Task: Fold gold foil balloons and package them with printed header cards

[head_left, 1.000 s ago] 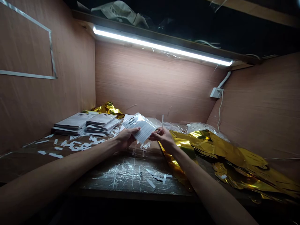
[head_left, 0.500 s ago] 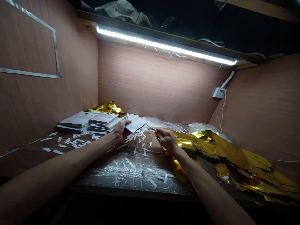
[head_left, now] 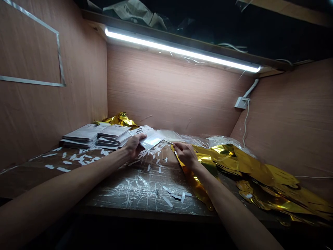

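Note:
My left hand [head_left: 134,144] is closed on a flat, clear-fronted packet [head_left: 152,139] with printed text, its thumb lying on top. Glare covers the packet's lower part. In my right hand [head_left: 184,152] a thin white stick [head_left: 168,141] is pinched, its far end pointing left at the packet's right corner. I cannot tell whether the stick's end touches the packet or goes into it. Beneath and beside my right hand lie flat gold foil sheets [head_left: 203,173] that look like uninflated foil balloons. Stacks of similar printed packets [head_left: 83,133] stand left of my left hand.
Small white paper strips [head_left: 168,201] are scattered over the plastic-wrapped tabletop [head_left: 117,194]. Clear plastic bags [head_left: 226,141] lie along the back. More gold foil [head_left: 121,119] sits behind the stacks. Wooden walls enclose three sides, under a tube light [head_left: 182,50].
The packet in my left hand has tilted, and its front now catches the light. My right hand stays almost in place with the stick. The view has shifted slightly.

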### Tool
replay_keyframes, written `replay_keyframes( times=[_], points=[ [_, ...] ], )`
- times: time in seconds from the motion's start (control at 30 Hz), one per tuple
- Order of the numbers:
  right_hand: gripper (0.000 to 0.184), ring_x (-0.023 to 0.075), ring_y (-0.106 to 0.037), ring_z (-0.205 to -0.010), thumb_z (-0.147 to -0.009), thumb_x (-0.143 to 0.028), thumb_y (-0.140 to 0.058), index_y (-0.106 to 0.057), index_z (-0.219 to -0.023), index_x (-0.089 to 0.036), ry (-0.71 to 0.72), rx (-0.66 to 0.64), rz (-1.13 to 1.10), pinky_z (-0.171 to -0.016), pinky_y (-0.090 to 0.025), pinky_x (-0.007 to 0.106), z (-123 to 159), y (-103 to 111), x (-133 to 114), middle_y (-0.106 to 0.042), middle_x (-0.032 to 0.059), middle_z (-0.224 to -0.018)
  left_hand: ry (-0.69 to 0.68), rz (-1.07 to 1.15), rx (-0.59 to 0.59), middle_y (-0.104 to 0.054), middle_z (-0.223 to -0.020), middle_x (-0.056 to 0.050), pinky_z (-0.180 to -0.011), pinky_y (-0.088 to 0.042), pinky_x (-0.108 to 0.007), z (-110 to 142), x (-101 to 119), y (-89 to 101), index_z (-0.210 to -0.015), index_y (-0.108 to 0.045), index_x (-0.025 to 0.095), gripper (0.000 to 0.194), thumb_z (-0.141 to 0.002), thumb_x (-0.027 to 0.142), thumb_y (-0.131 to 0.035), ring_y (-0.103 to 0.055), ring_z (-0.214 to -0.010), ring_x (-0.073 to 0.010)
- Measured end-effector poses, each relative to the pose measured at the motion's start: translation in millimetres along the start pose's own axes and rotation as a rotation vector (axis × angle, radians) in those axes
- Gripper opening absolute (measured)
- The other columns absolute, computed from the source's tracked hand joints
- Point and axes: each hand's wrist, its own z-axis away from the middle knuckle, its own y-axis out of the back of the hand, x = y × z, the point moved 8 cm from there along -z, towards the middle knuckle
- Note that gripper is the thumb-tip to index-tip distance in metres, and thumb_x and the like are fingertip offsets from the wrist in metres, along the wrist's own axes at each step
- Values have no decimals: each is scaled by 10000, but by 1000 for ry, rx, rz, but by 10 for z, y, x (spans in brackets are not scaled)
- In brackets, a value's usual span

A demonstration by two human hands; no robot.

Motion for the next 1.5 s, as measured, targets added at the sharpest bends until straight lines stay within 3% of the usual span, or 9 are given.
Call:
replay_keyframes(
  times=[0.13, 0.47, 0.6, 0.73, 0.97, 1.1, 1.2, 1.37, 1.5],
  points=[
    [335, 220, -669, -716, -985, -380, -493, -787, -911, -238, -46, 35, 90, -678, -406, 307, -7, 12, 54, -754, 43, -748, -13, -23, 20, -706, -711, -81, -499, -590, -277, 14, -11, 5, -823, -649, 95, 13, -826, 88, -659, -671, -545, -179],
    [316, 223, -651, -684, -996, -341, -468, -736, -872, -228, -72, 60, 75, -691, -412, 315, 20, -72, 47, -735, 60, -730, -16, -94, -36, -735, -809, -128, -573, -629, -324, 100, -176, -81, -924, -677, 61, 126, -802, 46, -706, -712, -661, -220],
    [282, 207, -649, -671, -998, -320, -457, -716, -1027, -213, -106, 46, -61, -703, -449, 323, 25, -100, 10, -712, 34, -720, 0, -98, -49, -744, -850, -146, -594, -640, -338, 111, -217, -104, -936, -674, 56, 145, -798, 40, -715, -727, -686, -234],
    [314, 208, -702, -797, -969, -303, -507, -657, -1229, -213, -139, 38, -274, -794, -506, 346, 0, -78, 81, -753, 38, -847, 14, -65, -21, -736, -809, -138, -576, -626, -303, 48, -179, -58, -914, -660, 62, 112, -809, 43, -695, -720, -657, -214],
    [351, 197, -716, -810, -902, -448, -657, -702, -1152, -205, -115, -2, -627, -756, -542, 341, -47, -104, 351, -775, 69, -988, -9, -3, 38, -700, -679, -73, -523, -597, -270, 12, -40, 24, -841, -637, 98, 37, -832, 76, -664, -660, -523, -166],
    [426, 195, -718, -812, -847, -497, -715, -723, -1161, -208, -166, -85, -837, -703, -525, 314, -41, -176, 331, -781, 84, -1029, -32, 15, -5, -713, -719, -81, -521, -588, -257, 21, -31, -33, -849, -648, 93, 51, -810, 66, -669, -671, -553, -164],
    [427, 213, -726, -912, -864, -440, -704, -723, -1224, -211, -208, -162, -970, -761, -529, 319, -8, -183, 252, -772, 106, -1139, -42, 20, -23, -712, -733, -80, -523, -588, -256, 9, -24, -44, -849, -646, 91, 43, -814, 70, -661, -670, -563, -162],
    [447, 207, -735, -888, -889, -532, -696, -753, -1190, -207, -234, -123, -1004, -755, -535, 320, -6, -150, 280, -778, 123, -1138, -30, 8, -8, -698, -705, -70, -534, -589, -249, -5, 5, -2, -839, -632, 109, 42, -818, 81, -656, -662, -560, -158],
    [506, 195, -734, -834, -822, -559, -772, -763, -1187, -209, -232, -104, -964, -693, -533, 305, -32, -217, 336, -791, 107, -1073, -5, -40, -73, -711, -749, -92, -558, -596, -263, 56, -57, -79, -895, -651, 91, 97, -802, 64, -664, -674, -603, -176]
  ],
)
